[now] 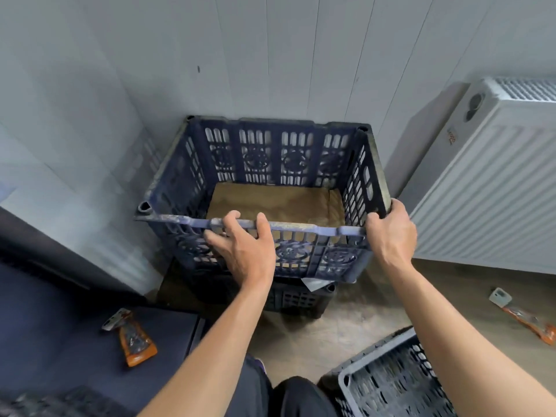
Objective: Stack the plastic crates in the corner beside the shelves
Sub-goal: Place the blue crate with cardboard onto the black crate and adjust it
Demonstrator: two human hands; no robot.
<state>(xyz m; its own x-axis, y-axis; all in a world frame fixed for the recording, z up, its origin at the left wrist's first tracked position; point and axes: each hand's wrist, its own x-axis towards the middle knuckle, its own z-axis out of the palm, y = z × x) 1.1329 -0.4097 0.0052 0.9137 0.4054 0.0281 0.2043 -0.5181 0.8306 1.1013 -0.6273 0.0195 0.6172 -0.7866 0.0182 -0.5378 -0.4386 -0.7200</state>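
— So which step is going on at this moment?

— Seemingly the seating of a crate. Starting from the left: the left hand (240, 245) is lying against the near wall of the blue crate (270, 164), fingers hooking loosely over the near rim, thumb spreading below, more steadying than clamping. The crate itself is sitting in the corner against the white wall (270, 55), resting on a darker crate (288, 299) underneath, and it is looking slightly skewed on it.

— And the other side?

— The right hand (391, 227) is gripping the near right corner of the rim, fingers curling round it firmly.

— What is the next move asking for?

— I'm judging that it needs a small nudge to square the blue crate onto the lower one, then letting go. Further right, a grey crate (391, 380) is waiting on the floor (301, 341) by the person's knee, probably next for the stack.

— Anything inside?

— Brown cardboard (279, 203) is lining the bottom.
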